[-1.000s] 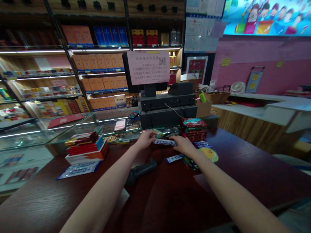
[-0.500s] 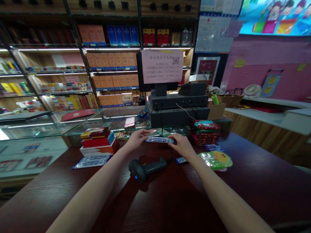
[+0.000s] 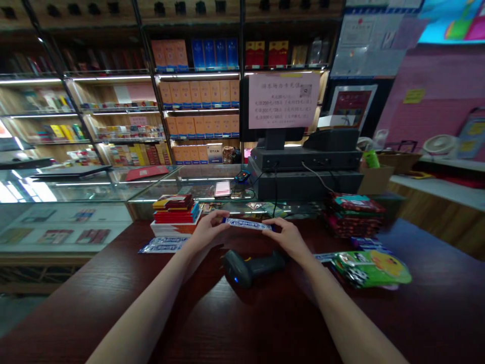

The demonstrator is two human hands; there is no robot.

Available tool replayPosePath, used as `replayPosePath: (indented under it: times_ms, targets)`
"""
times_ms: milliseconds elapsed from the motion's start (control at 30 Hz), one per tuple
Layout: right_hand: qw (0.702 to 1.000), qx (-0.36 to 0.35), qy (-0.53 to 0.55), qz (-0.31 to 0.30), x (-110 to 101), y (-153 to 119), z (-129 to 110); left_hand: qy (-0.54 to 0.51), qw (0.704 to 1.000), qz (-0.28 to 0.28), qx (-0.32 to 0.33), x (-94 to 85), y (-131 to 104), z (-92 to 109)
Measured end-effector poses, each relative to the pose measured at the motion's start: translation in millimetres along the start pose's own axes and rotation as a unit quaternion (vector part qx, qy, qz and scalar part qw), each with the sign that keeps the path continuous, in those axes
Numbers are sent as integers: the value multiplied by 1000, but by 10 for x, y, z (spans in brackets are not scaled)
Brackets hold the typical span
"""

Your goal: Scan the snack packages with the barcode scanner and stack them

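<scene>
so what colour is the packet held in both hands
Blue and white; the packet shows best in the head view.

Two bare forearms (image 3: 155,303), smooth and tapering, slim bare wrists (image 3: 305,258), bare hands (image 3: 290,240), slender fingers (image 3: 276,221)

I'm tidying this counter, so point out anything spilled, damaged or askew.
Nothing looks spilled, and the held packet shows no visible damage. Slightly untidy, perhaps: the green packs right of the right hand overlap unevenly.
</scene>
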State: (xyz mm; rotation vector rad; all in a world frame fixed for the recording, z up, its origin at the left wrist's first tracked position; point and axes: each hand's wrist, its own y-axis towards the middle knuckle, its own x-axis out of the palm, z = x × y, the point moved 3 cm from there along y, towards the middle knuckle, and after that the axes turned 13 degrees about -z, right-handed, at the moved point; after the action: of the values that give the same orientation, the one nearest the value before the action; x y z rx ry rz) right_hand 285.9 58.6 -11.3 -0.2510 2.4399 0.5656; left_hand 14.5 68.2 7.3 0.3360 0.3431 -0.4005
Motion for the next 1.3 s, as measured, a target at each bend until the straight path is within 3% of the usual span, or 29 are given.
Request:
replayPosePath:
  times_ms: [233, 433, 633, 933, 1300]
  targets:
    - [988, 54, 147, -15, 60, 3, -48, 27, 997, 68, -1, 23, -107, -159]
    - [966, 102, 237, 6, 86, -12, -54, 54, 994, 94, 6, 95, -104, -284]
    - [944, 134, 302, 17, 127, -14, -55, 227, 964, 96, 103, 125, -189, -256]
    - [937, 146, 318, 3, 168, -21, -10, 376, 902, 70, 199, 134, -238, -109]
    - [946, 151, 288, -20, 216, -17, 44, 411, 889, 48, 197, 95, -284, -135]
